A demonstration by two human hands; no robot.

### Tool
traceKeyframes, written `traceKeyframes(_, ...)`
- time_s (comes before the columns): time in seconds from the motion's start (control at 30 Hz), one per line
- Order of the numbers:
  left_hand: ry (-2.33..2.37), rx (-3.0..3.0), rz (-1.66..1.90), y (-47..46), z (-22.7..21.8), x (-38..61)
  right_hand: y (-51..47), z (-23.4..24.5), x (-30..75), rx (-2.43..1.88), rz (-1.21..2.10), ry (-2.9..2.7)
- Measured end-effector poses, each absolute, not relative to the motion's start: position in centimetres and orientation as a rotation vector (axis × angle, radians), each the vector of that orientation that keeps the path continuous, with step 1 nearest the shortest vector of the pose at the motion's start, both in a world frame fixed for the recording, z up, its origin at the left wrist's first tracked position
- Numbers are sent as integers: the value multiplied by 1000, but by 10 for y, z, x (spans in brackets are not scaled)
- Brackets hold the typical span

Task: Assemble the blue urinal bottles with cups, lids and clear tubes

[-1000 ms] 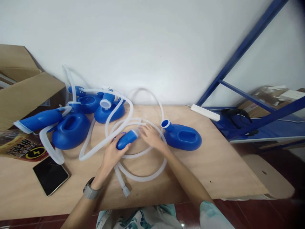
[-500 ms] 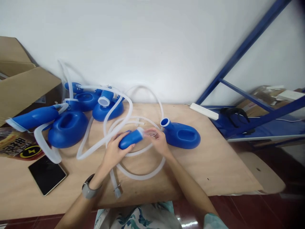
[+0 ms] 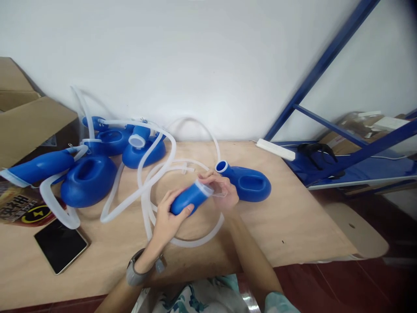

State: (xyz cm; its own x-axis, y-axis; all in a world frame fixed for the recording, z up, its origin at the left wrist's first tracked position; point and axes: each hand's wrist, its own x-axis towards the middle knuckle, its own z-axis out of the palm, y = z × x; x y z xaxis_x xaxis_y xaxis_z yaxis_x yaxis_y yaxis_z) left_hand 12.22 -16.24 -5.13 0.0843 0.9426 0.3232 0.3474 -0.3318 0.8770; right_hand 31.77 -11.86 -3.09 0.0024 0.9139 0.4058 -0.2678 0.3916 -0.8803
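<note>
My left hand (image 3: 171,216) is wrapped round a blue plastic tube-shaped cup (image 3: 189,200) with a whitish rim. At that rim, my right hand (image 3: 224,191) has its fingers bent, pinching a thin clear plastic piece (image 3: 219,194). Whether this piece is joined to the cup I cannot tell. Just behind my right hand lies a blue urinal bottle (image 3: 250,184), its round white-rimmed neck uncovered. A translucent hose (image 3: 192,242) loops on the table beneath both hands, and one loose end with a small connector (image 3: 185,168) lies behind the cup.
Several more blue bottles (image 3: 87,180) with hoses and cups crowd the left side. A cardboard box (image 3: 42,117) stands behind them, a dark tablet-like device (image 3: 61,245) lies in front. At the right are a white power strip (image 3: 275,150) and a blue metal rack (image 3: 321,69).
Both hands have shifted right with the blue cup. My right hand has turned at the rim, and the clear piece now shows more plainly. The whole view has moved slightly.
</note>
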Motion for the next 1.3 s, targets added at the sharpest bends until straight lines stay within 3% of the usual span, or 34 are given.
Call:
traceKeyframes(0.17, 1383, 1825, 1325, -168, -45, 120, -133, -8, 317, -757, 952, -1648)
traceKeyframes(0.33, 1364, 1869, 1367, -167, -38, 117, -137, -13, 307, -819, 771, -1630)
traceKeyframes(0.53, 1294, 1858, 1344, -172, -32, 111, -132, -23, 324, -701, 954, -1696)
traceKeyframes(0.67, 1248, 1793, 1294, -173, -32, 104, -128, -25, 339, -658, 891, -1795)
traceKeyframes(1.13, 1459, 1917, 1262, -171, -40, 106, -129, -3, 347, -883, 940, -2031)
traceKeyframes(1.3, 1524, 1969, 1304, -173, -43, 110, -123, -32, 316, -934, 1142, -1580)
